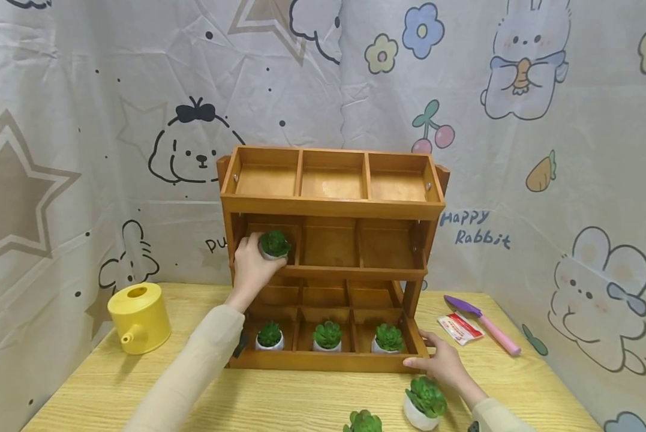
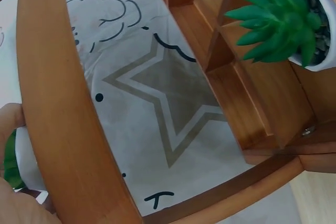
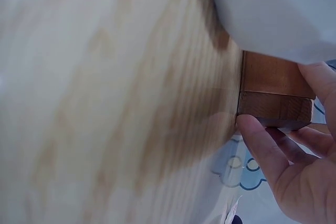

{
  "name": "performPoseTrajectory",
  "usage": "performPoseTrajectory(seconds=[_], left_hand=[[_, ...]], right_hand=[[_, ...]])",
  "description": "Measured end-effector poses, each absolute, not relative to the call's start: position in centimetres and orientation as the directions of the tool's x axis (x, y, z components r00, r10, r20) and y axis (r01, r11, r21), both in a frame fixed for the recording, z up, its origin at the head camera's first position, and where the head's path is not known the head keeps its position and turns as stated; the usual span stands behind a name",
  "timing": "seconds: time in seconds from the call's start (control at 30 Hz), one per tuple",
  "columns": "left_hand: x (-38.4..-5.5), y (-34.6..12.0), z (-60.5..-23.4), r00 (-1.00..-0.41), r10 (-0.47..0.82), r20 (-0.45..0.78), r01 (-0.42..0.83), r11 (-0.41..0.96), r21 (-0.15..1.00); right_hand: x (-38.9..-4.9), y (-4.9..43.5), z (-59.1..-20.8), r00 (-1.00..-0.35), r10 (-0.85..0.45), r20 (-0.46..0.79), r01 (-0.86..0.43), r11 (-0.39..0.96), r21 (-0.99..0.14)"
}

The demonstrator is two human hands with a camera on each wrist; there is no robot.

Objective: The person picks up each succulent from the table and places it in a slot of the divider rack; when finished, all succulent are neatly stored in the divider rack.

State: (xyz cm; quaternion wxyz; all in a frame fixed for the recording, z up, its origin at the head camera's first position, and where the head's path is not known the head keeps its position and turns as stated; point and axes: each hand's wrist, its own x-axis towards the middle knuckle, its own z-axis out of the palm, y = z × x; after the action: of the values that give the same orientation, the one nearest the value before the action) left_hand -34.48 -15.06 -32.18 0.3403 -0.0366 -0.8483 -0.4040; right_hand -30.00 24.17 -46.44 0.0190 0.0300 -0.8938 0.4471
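Observation:
My left hand (image 1: 254,264) grips a small potted succulent (image 1: 275,243) by its white pot, at the left compartment of the middle tier of a wooden three-tier shelf (image 1: 328,273). In the left wrist view, that pot (image 2: 30,161) and my fingers show partly behind a wooden bar. My right hand (image 1: 445,362) holds the lower tier's front right corner, thumb at the front and fingers along the side. The right wrist view shows the fingers around this wooden corner (image 3: 275,109). One potted succulent stands in each lower front compartment: left (image 1: 269,336), middle (image 1: 327,336) and right (image 1: 387,339).
Near my right forearm stands another potted succulent (image 1: 424,403), and part of one more (image 1: 363,422) shows at the bottom edge. A yellow watering can (image 1: 140,319) is at left. On the right lie a red-and-white packet (image 1: 460,327) and a purple trowel with pink handle (image 1: 484,324).

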Motion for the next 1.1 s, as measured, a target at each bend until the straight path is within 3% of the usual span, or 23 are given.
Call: performPoseTrajectory(seconds=[0.3, 1.1], left_hand=[[-34.38, -15.07, -31.81, -0.806, -0.215, 0.552, 0.278, 0.686, 0.673], [-34.62, -14.88, -31.87, -0.811, -0.265, 0.522, 0.214, 0.695, 0.686]], right_hand=[[-29.93, 24.0, -46.33, -0.998, -0.035, 0.051, -0.062, 0.602, -0.796], [-29.84, 24.11, -46.05, -0.997, -0.054, 0.055, -0.076, 0.608, -0.79]])
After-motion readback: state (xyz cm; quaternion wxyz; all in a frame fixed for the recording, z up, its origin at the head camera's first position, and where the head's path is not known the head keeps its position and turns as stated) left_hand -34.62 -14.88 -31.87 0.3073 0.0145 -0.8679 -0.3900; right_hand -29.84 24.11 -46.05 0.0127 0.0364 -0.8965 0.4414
